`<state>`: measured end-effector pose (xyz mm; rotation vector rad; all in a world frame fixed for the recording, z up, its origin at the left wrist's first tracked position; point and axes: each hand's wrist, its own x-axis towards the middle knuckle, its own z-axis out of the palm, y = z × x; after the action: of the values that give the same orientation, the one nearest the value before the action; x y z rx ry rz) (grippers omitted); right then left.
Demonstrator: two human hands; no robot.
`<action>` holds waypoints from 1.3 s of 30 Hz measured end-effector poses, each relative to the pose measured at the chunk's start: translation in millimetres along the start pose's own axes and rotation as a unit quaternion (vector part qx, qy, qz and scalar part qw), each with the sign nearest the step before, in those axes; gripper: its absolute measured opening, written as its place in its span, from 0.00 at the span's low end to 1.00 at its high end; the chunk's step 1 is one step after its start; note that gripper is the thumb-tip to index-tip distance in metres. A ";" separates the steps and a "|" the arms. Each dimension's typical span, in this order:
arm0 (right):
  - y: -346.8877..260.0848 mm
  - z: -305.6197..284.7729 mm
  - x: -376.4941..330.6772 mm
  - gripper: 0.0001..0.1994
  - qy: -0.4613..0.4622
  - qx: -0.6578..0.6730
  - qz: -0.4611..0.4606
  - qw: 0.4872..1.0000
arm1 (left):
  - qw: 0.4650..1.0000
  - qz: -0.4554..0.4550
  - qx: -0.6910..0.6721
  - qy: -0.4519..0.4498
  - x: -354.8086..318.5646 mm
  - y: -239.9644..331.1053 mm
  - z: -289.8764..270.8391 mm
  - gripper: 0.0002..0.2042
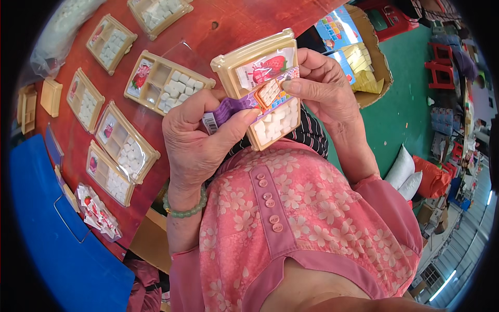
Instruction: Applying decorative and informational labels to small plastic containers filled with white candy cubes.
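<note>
Both hands hold a cream candy tray (262, 86) chest-high, the left hand (195, 138) pinching a purple wrapper strip (234, 106) across it, the right hand (325, 86) gripping its far edge; tilted so, its white pieces (275, 122), apparently uncovered, could spill.

the left hand (195, 138) covers the near end of the purple packet (244, 101), and the right hand (325, 86) hides the far side of the beige tray (265, 88). one tray (158, 13) on the red table (228, 21) is cut off by the top edge. things on the green floor (410, 93) are too small to tell.
</note>
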<state>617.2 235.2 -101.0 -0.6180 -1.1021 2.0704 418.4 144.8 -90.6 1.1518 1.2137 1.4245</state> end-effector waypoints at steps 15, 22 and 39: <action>11.2 -9.5 -26.0 0.14 -0.148 -0.037 -0.032 0.988 | 0.946 0.061 0.039 -0.317 15.4 4.5 -18.0 0.13; 14.2 -9.7 -28.0 0.16 -0.264 -0.058 -0.051 0.961 | 0.904 0.110 0.123 -0.395 16.9 14.3 -11.4 0.13; 17.9 -16.2 -39.2 0.15 -0.143 -0.135 -0.102 0.975 | 0.970 0.012 0.173 -0.171 1.3 14.9 -20.1 0.49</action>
<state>646.9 206.6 -121.4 -0.3180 -1.5623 1.8842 397.5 141.8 -77.3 1.5826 1.2284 0.9967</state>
